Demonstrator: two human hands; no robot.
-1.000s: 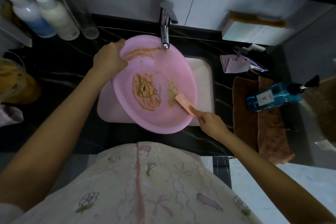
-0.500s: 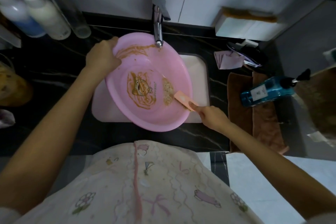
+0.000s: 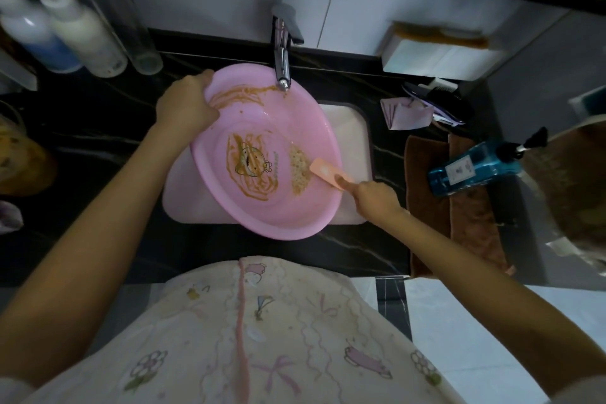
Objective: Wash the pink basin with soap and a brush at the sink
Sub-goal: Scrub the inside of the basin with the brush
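Note:
The pink basin [image 3: 288,207] sits tilted over the white sink [image 3: 351,128], below the chrome tap [image 3: 282,52]. Brown streaks smear its upper wall and ring a cartoon print on its bottom. My left hand [image 3: 185,105] grips the basin's upper left rim. My right hand [image 3: 372,195] holds the handle of a peach brush [image 3: 323,170], whose head presses on a foamy patch on the basin's right inner side.
A blue soap pump bottle [image 3: 475,167] lies on brown towels [image 3: 465,220] to the right. Several bottles [image 3: 82,33] stand at the back left on the black counter [image 3: 98,128]. A white box [image 3: 436,59] and a dark comb [image 3: 442,102] sit at the back right.
The brush has shifted slightly along the basin's right inner side over the foamy patch. My left hand keeps its grip on the rim. The camera view has drifted a little.

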